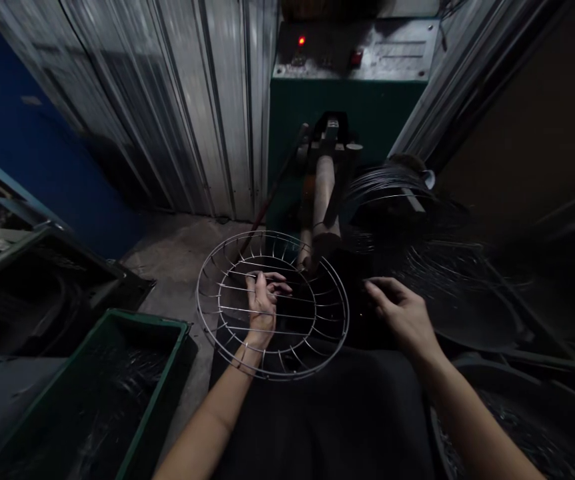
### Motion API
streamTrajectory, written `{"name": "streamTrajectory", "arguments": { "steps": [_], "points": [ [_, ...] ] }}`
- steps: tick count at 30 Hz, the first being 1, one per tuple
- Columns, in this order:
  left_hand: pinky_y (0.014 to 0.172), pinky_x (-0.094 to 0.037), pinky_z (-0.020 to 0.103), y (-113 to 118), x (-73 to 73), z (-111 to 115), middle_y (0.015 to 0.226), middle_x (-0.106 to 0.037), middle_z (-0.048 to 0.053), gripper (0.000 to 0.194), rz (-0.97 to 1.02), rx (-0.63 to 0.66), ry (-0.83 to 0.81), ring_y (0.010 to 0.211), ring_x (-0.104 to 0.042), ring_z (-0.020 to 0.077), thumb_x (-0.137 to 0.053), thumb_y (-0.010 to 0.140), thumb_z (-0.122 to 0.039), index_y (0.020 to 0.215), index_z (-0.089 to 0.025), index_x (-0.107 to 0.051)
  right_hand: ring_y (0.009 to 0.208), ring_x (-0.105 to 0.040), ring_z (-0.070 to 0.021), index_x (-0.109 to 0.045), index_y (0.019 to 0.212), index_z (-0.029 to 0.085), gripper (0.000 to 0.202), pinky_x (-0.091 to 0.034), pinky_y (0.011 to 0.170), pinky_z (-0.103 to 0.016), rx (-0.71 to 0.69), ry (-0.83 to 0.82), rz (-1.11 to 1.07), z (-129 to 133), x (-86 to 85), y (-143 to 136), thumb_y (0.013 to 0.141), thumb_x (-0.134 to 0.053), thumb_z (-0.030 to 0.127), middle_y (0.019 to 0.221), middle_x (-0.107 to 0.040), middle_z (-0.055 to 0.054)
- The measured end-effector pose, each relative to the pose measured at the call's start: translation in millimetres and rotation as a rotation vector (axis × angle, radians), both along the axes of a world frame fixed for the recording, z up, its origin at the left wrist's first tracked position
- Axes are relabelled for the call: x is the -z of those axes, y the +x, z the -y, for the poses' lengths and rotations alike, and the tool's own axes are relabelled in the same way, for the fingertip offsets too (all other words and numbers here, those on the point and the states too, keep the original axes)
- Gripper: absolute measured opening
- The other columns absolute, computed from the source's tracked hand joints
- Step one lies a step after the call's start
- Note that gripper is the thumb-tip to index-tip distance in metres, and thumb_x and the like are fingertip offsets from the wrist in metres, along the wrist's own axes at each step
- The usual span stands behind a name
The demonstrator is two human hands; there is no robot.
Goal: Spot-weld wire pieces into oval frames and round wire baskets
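Note:
A round wire basket point(332, 359) with two rings, short curved ribs and several straight cross wires is in front of me. My left hand point(263, 303) is at its middle, thumb and index finger closed on a cross wire, the other fingers curled loosely. To the right of the basket and apart from it, my right hand point(401, 313) has its thumb and fingertips pinched together. Whatever is between those fingertips, if anything, is too small and dark to make out. Just beyond the basket are the grey cylindrical arms point(323, 193) of a machine.
The machine's green body point(352, 107) carries a control panel point(387, 50) with a lit red lamp. Right of it lie bundles of thin wire point(392, 183). A green crate point(165, 373) with metal pieces stands at lower left, and a dark round tub point(517, 380) at lower right.

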State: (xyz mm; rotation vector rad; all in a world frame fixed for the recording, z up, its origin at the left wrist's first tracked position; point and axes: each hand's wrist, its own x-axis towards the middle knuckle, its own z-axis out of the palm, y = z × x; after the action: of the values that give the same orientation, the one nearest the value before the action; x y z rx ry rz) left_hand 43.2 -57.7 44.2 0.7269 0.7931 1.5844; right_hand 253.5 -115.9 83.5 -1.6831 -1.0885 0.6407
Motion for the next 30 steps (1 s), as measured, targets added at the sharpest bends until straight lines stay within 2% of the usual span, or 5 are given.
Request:
{"name": "streamTrajectory", "arguments": {
  "steps": [5,11,17,23,30],
  "points": [
    [0.049,-0.046,0.021,0.4,-4.9,-1.8,0.072,-0.062,-0.002,0.029,0.041,0.010,0.010,0.052,-0.060,0.0103,-0.050,0.086,-0.047,0.084,-0.020,-0.043,0.079,-0.061,-0.0195,-0.071,0.091,0.018,0.043,-0.048,0.068,-0.030,-0.156,0.000,-0.096,-36.3,11.1,-11.8,0.067,-0.068,0.054,0.086,-0.069,-0.006],
    [0.051,-0.043,0.020,5.9,-5.7,-6.5,0.066,-0.063,-0.001,0.024,0.090,0.026,0.014,0.050,-0.056,0.0085,-0.048,0.088,-0.041,0.079,-0.018,-0.046,0.067,-0.057,-0.0144,-0.071,0.092,0.017,0.049,-0.045,0.059,-0.027,-0.231,-0.024,-0.248,-59.4,13.5,-20.1,0.060,-0.074,0.053,0.081,-0.068,-0.004],
    [0.053,-0.044,0.021,10.0,0.8,-7.9,0.067,-0.063,-0.002,0.023,0.119,0.052,0.020,0.051,-0.057,0.0089,-0.048,0.088,-0.041,0.080,-0.019,-0.045,0.054,-0.048,-0.0093,-0.070,0.091,0.017,0.049,-0.038,0.049,-0.024,-0.235,-0.011,-0.302,-65.5,21.7,-21.6,0.058,-0.076,0.053,0.068,-0.062,0.001],
    [0.053,-0.045,0.022,8.9,1.4,-10.0,0.067,-0.063,-0.001,0.025,0.108,0.059,0.028,0.050,-0.057,0.0093,-0.046,0.089,-0.042,0.079,-0.018,-0.046,0.056,-0.049,-0.0101,-0.069,0.093,0.016,0.048,-0.038,0.049,-0.023,-0.229,0.009,-0.254,-67.0,25.6,-19.7,0.062,-0.074,0.053,0.072,-0.063,-0.001],
    [0.053,-0.044,0.022,9.9,1.6,-8.7,0.067,-0.063,-0.002,0.025,0.127,0.057,0.016,0.049,-0.056,0.0091,-0.047,0.088,-0.044,0.081,-0.020,-0.044,0.055,-0.048,-0.0099,-0.069,0.092,0.017,0.046,-0.038,0.048,-0.023,-0.211,0.003,-0.278,-63.8,27.1,-20.6,0.061,-0.075,0.051,0.065,-0.059,0.001]
  ]
}}
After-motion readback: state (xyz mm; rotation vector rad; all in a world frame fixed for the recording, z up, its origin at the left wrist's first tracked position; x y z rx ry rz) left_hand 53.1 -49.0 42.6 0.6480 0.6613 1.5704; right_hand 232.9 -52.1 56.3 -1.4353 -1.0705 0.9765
